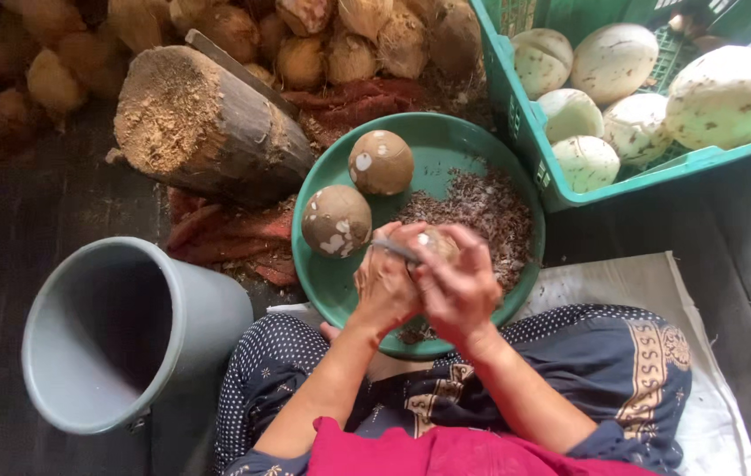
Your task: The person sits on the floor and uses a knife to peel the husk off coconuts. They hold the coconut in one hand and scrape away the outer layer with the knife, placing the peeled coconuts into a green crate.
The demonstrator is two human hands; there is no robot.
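Brown and round, a small coconut (435, 241) sits gripped in the left hand (386, 284). The right hand (459, 286) is closed on a thin grey blade (396, 250) that touches it. Under both hands is a big green round bowl (446, 141) with brown peelings (485, 216) and two more partly peeled brown coconuts (336, 220). Far past the right hand, a green plastic crate (516, 115) holds white peeled coconuts (728, 95). Left of the left hand, a grey plastic bucket (208, 308) lies tipped on the dark wooden floor (49, 211), near a wooden log block (208, 128).
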